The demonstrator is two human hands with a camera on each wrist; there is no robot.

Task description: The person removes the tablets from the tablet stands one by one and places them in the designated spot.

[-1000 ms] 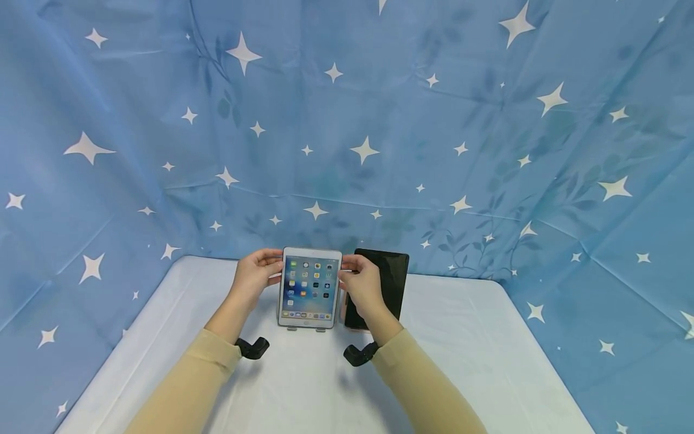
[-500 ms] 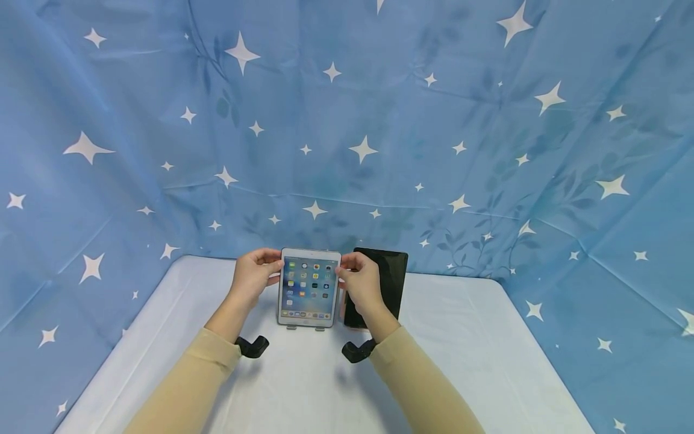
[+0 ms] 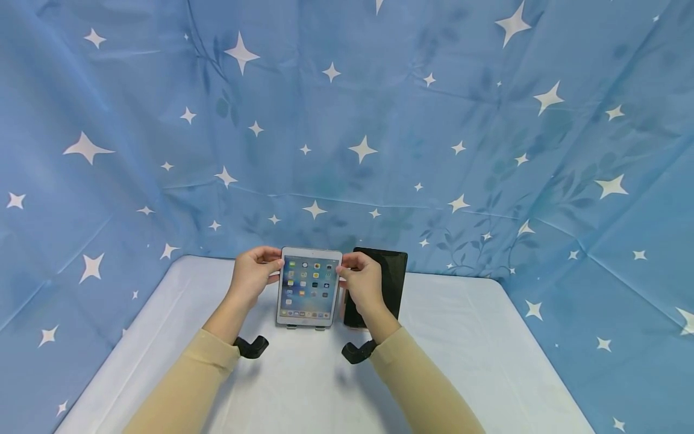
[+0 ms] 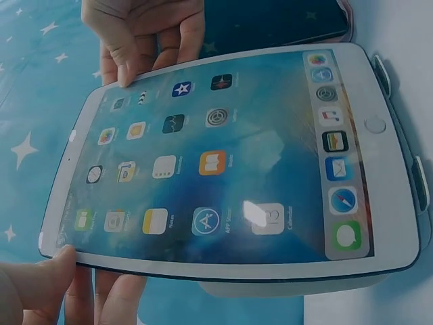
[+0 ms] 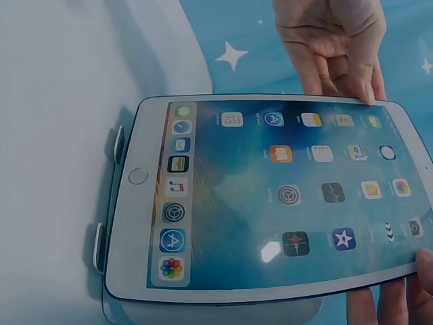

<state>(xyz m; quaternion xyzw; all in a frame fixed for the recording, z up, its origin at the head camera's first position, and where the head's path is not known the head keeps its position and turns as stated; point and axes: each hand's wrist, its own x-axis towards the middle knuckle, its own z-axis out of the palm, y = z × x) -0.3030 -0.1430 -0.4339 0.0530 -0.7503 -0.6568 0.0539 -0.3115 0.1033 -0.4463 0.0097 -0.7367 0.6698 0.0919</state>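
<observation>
A white-framed tablet (image 3: 308,289) with its screen lit and rows of app icons stands leaning back, its home-button end down. Its lower edge sits at the two small lips of a stand (image 4: 421,183), whose body is mostly hidden behind it. My left hand (image 3: 250,275) pinches the tablet's left edge near the top, thumb on the front frame and fingers behind. On the opposite edge, my right hand (image 3: 364,280) pinches it the same way. Both wrist views show the thumbs on the white frame.
A second, dark-screened tablet (image 3: 393,277) stands tilted just right of the lit one, partly behind my right hand, with a pinkish edge below it. The table (image 3: 461,349) has a white cover. A blue star-patterned cloth (image 3: 347,120) hangs behind and at both sides.
Almost nothing differs. The head view has shifted very slightly, and both hands keep their grip on the lit tablet.
</observation>
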